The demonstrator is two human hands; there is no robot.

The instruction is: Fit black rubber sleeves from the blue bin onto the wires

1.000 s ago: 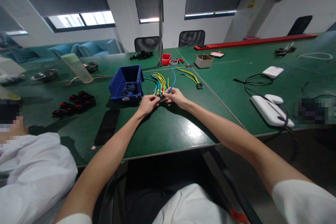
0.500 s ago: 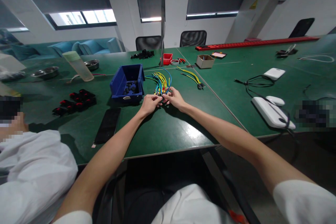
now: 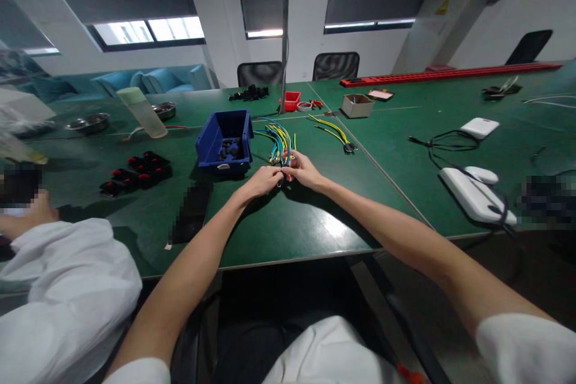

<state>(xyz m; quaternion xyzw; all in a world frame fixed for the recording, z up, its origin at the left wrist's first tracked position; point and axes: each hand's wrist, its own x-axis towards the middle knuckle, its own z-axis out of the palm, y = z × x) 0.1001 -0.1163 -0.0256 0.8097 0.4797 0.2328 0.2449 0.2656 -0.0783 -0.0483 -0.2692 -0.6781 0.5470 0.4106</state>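
Note:
My left hand (image 3: 264, 181) and my right hand (image 3: 306, 171) meet over the table, fingers pinched together around a small dark piece at the lower end of a wire. The piece is mostly covered by the fingertips, so its exact shape cannot be made out. From my right fingers a blue wire (image 3: 288, 145) rises. Just behind the hands lies a bundle of yellow, blue and green wires (image 3: 275, 133). A blue bin (image 3: 202, 153) holding small dark parts stands left of the bundle.
Yellow wires with black ends (image 3: 335, 132) lie to the right. Black-and-red parts (image 3: 139, 173) and a dark phone (image 3: 194, 211) are at left, near a co-worker's white sleeve (image 3: 72, 264). Farther back are a red bin (image 3: 290, 101), a cardboard box (image 3: 357, 109) and a bottle (image 3: 143, 113).
The camera view has shifted slightly. My left fingers have curled in closer to my right fingertips, and both hands remain together at the wire end.

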